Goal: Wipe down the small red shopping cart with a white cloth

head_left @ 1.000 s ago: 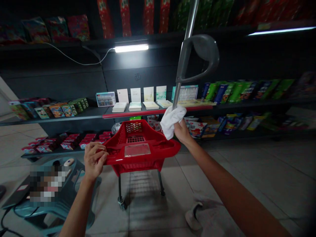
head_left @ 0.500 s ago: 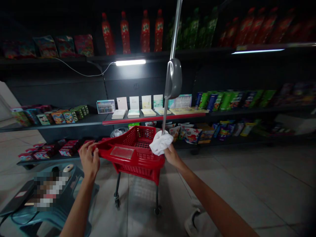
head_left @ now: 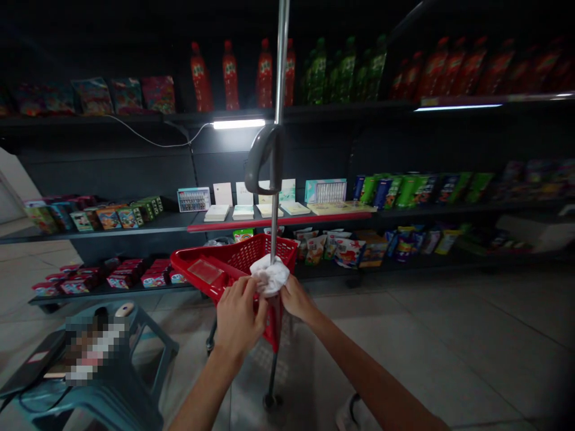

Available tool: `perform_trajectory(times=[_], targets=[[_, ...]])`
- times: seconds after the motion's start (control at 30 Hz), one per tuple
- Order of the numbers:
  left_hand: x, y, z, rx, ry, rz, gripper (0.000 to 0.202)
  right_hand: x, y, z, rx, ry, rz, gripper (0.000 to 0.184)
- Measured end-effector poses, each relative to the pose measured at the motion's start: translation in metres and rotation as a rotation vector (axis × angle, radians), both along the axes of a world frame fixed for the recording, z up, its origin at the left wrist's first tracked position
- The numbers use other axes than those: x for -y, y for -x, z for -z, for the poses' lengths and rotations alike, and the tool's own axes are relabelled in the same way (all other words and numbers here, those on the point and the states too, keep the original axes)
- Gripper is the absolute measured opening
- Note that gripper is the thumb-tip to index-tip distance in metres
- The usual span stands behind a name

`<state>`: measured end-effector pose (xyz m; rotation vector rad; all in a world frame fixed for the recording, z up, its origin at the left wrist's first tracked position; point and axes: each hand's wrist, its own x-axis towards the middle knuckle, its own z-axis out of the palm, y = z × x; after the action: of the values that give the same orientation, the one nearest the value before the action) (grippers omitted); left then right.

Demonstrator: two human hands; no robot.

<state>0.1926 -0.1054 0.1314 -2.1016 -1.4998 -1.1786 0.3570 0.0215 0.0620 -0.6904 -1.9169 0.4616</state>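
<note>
A small red shopping cart (head_left: 256,246) stands in front of me, turned at an angle. My left hand (head_left: 240,314) is closed over the near end of its handle, with its fingertips against a white cloth (head_left: 269,276). From the right side my right hand (head_left: 296,298) grips that cloth, its fingertips partly hidden behind it. The cloth is bunched around the lower part of an upright metal pole (head_left: 275,227). A grey loop-shaped grip (head_left: 258,161) sits higher on the pole. The cloth and my hands hide the pole's lower end.
Behind the cart runs a dark shelf unit (head_left: 135,226) with bottles, bagged snacks, books and small boxes. A blue-green plastic stool (head_left: 155,341) at lower left carries a dark flat object and other blurred items. A shoe (head_left: 348,413) shows on the tiled floor (head_left: 431,341).
My left hand has moved right, from the handle's far left end to beside the cloth. The cart has turned, and the pole and cloth have shifted left. My right hand still holds the cloth.
</note>
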Motion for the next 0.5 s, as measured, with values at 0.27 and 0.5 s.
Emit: perform_trajectory(times=[0.27, 0.5], targets=[[-0.013, 0.034, 0.01, 0.039, -0.016, -0.176, 0.014, 0.007, 0.032, -0.011, -0.01, 0.025, -0.198, 0.037], [-0.026, 0.075, 0.02, 0.013, -0.123, -0.266, 0.016, -0.002, 0.051, 0.003, 0.115, -0.035, -0.192, 0.037]])
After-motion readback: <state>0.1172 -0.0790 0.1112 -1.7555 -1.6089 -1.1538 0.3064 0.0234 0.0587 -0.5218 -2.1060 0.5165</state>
